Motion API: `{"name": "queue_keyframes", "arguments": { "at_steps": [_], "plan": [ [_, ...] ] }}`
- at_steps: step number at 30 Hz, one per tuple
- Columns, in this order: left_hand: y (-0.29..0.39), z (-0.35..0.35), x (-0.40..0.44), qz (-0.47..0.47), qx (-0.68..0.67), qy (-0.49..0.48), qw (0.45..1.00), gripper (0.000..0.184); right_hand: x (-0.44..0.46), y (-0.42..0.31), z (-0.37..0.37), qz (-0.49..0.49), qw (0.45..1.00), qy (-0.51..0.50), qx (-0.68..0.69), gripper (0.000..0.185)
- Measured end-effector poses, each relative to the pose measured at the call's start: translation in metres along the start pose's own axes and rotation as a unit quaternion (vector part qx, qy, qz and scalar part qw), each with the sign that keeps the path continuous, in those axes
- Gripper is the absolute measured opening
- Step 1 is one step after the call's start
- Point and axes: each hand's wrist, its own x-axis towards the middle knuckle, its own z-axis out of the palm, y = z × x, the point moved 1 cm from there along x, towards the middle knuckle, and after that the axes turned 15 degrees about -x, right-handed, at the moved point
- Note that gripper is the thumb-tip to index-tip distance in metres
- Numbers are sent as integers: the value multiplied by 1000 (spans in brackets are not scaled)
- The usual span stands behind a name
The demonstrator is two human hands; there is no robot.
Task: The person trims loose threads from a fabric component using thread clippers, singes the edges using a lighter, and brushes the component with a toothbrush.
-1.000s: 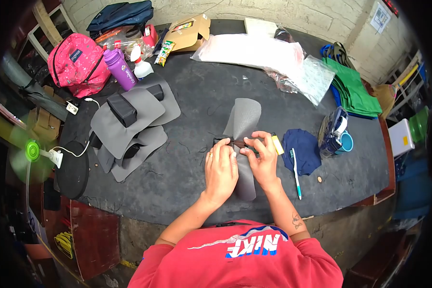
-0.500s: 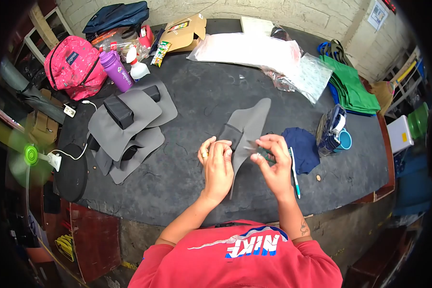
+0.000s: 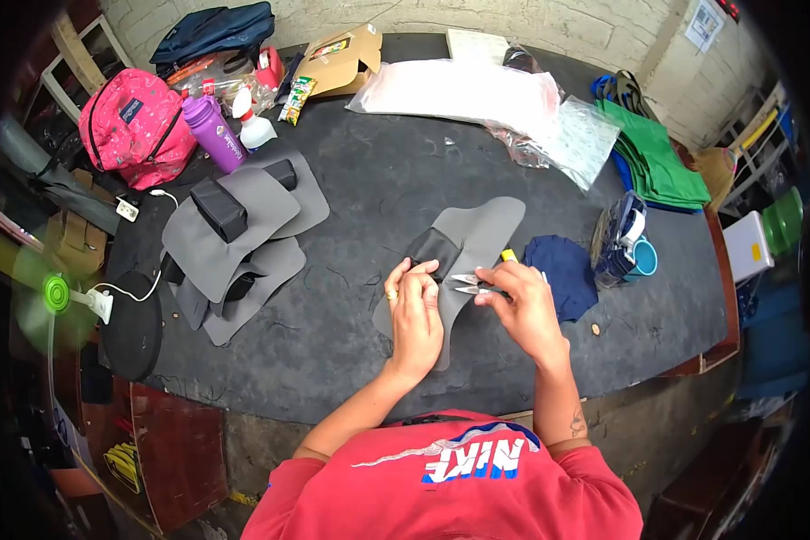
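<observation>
My left hand [image 3: 414,315] is closed on a grey sheet panel [image 3: 488,225], with its fingers at the edge of the black pouch [image 3: 434,253] attached to the panel. My right hand [image 3: 524,310] grips small thread snips [image 3: 466,284]. Their two pointed blades are apart and face left, over the panel close to my left fingertips. Any thread between the blades is too fine to make out. A small yellow object [image 3: 509,256] shows just beyond my right hand, and a folded navy cloth [image 3: 560,277] lies to its right.
A pile of grey panels with black pouches [image 3: 234,234] lies at the left. Behind it stand a purple bottle [image 3: 212,135], a spray bottle [image 3: 256,129] and a pink backpack [image 3: 135,130]. A blue cup [image 3: 643,258] and green fabric [image 3: 654,157] are at right; a green fan [image 3: 57,293] spins at far left.
The panel has turned and lies flatter, showing more of its face. My right hand has brought the snips lower, near my left fingers. The pen beside the navy cloth is no longer visible.
</observation>
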Motion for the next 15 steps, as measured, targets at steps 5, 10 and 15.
{"name": "queue_keyframes", "arguments": {
  "at_steps": [5,10,15],
  "plan": [
    [1,2,-2,15,16,3,1000,7,10,-15,-18,-49,987,30,-152,27],
    [3,8,-5,37,15,0,999,7,16,-25,-21,-92,978,12,-189,24],
    [-1,6,-5,38,23,2,999,7,15,-23,-16,-111,976,-19,-186,22]
  ]
}}
